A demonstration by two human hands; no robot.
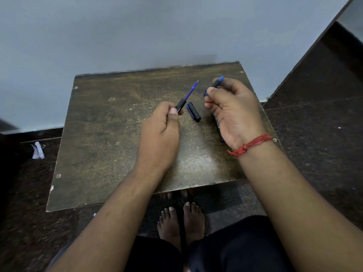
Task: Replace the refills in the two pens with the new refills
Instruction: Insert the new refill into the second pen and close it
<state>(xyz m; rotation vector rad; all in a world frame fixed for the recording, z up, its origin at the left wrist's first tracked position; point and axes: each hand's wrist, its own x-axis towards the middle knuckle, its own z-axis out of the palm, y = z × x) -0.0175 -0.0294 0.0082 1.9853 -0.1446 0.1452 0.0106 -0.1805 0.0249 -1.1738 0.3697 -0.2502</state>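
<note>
Bare feet (181, 222) and dark-clothed knees below a low wooden table (98, 144): pen taken apart, both hands engaged.

Left hand (159, 134) curls round the black pen barrel (181, 105), thumb on top; the blue refill (191, 91) projects from it, long axis up and to the right, tip aimed toward the right hand (231, 112). That hand, well apart from the tip, pinches a short black piece with a blue end (218, 81). Between the hands a black cap (194, 111) lies on the table. A second pen (220, 126) lies mostly hidden under the right palm. New refills cannot be made out.
</note>
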